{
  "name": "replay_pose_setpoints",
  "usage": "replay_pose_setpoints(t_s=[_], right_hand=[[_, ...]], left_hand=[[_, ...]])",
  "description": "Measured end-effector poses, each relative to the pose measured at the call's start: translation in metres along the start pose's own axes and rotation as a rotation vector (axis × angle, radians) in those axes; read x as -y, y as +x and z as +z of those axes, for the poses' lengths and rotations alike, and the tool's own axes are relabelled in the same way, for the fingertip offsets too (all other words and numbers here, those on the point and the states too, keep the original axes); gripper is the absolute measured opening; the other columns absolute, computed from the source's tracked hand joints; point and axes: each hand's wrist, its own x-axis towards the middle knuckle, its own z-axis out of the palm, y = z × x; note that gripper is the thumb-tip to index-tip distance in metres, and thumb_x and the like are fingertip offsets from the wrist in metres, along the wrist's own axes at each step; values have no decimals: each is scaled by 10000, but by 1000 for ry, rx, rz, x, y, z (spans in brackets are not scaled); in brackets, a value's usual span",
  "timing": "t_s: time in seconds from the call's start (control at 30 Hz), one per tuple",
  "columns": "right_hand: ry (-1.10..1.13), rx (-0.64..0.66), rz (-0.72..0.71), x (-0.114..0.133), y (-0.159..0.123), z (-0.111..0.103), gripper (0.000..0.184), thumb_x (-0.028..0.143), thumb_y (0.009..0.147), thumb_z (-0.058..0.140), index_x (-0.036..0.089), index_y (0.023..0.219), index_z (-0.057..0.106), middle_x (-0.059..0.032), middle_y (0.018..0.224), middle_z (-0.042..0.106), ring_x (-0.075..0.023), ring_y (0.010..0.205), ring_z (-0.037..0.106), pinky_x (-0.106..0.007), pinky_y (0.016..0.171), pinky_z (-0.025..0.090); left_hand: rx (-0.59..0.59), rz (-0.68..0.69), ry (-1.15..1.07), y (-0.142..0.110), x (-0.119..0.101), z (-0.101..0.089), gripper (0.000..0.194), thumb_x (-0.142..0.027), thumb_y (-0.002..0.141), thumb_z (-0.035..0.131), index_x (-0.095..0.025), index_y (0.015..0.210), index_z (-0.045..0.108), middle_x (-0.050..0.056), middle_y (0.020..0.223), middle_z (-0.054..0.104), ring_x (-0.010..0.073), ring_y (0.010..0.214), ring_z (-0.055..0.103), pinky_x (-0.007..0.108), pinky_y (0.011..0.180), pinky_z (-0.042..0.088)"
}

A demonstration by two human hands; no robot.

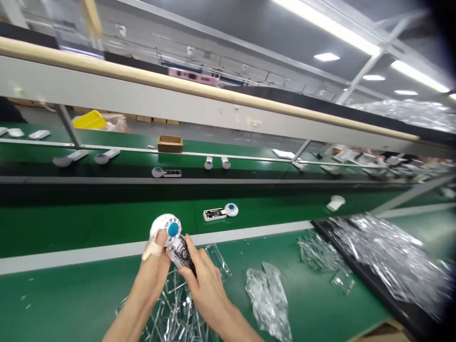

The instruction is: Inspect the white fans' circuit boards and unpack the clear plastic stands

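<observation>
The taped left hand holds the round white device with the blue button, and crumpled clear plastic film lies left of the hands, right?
No: the head view shows the crumpled clear plastic film right of the right hand. The taped left hand does hold the round white device with the blue button.

Fig.: single head cam looks fwd & down from above, close over left hand (pixel 153 270) & right hand (pixel 206 289) at lower centre, across green conveyor belt (pixel 89 232), frame tilted so wooden handrail (pixel 199 90) drops twd right, ceiling lights (pixel 327 21) at upper right.
</observation>
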Motion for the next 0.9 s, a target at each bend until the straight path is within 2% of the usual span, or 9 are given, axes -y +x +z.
replay_pose_setpoints(t_s=[0.17, 0.27, 0.33, 0.4, 0.47, 0.6, 0.67, 0.77, 0.9], right_hand=[[-63, 18, -19, -23, -15, -27, 633, 356, 836, 596, 425, 1382, 284, -40, 1077, 537, -264, 1049, 512, -418, 894, 428], [168, -152, 125, -41, -14, -28, 426, 337, 888, 487, 327, 1311, 433, -35, 1053, 569, -221, 1011, 543, -363, 878, 430], [342, -347, 310, -55, -8, -26, 315, 318, 931, 344, 204, 1068, 604, -41, 915, 619, -185, 868, 585, -303, 787, 446], [439, -463, 412, -68, -2, -24, 433, 325, 942, 271, 172, 734, 619, -27, 699, 616, -160, 685, 578, -266, 666, 430], [470, -501, 395, -78, 1, -23, 487, 325, 933, 266, 187, 555, 539, -6, 556, 562, -141, 567, 537, -251, 590, 393], [426, -492, 350, -95, 6, -25, 496, 282, 933, 237, 183, 552, 538, 2, 548, 563, -117, 543, 527, -225, 557, 373], [347, -390, 319, -109, 6, -32, 486, 290, 940, 254, 184, 594, 579, 14, 567, 577, -109, 559, 539, -210, 554, 374], [258, -306, 318, -147, -2, -56, 386, 323, 925, 354, 193, 684, 627, 22, 610, 596, -116, 590, 549, -210, 573, 381], [109, -339, 401, -206, -35, -93, 208, 220, 856, 450, 177, 752, 624, -36, 760, 615, -171, 723, 557, -275, 686, 385]], left_hand=[[33, -276, 287, -5, 54, -7, 617, -480, 508, 806, -208, 1029, 616, 80, 1109, 650, 297, 1089, 564, 358, 845, 513], [-34, -156, 429, -9, 76, 1, 576, -473, 518, 793, -217, 1005, 623, 70, 1104, 650, 318, 1110, 548, 389, 865, 507], [-16, -37, 504, -16, 86, 11, 555, -443, 528, 791, -232, 1013, 623, 49, 1115, 646, 314, 1128, 532, 389, 907, 487], [7, 44, 546, -24, 95, 22, 544, -430, 552, 781, -232, 1032, 619, 41, 1120, 643, 309, 1134, 525, 395, 947, 461], [-9, 100, 560, -31, 104, 31, 521, -438, 588, 761, -215, 1038, 621, 45, 1106, 648, 299, 1106, 541, 411, 983, 430], [-27, 123, 539, -28, 119, 43, 473, -432, 616, 746, -189, 1006, 636, 53, 1013, 675, 279, 1018, 587, 434, 983, 420], [-17, 17, 528, -9, 119, 45, 474, -431, 612, 746, -197, 1009, 637, 48, 937, 685, 265, 962, 610, 445, 940, 452], [-68, -133, 547, 51, 105, 39, 408, -360, 611, 751, -193, 965, 634, 28, 809, 675, 232, 833, 642, 472, 862, 498], [-342, 149, 846, 152, 62, 10, 284, -309, 616, 721, -118, 763, 571, 37, 792, 621, 272, 820, 634, 524, 752, 529]])
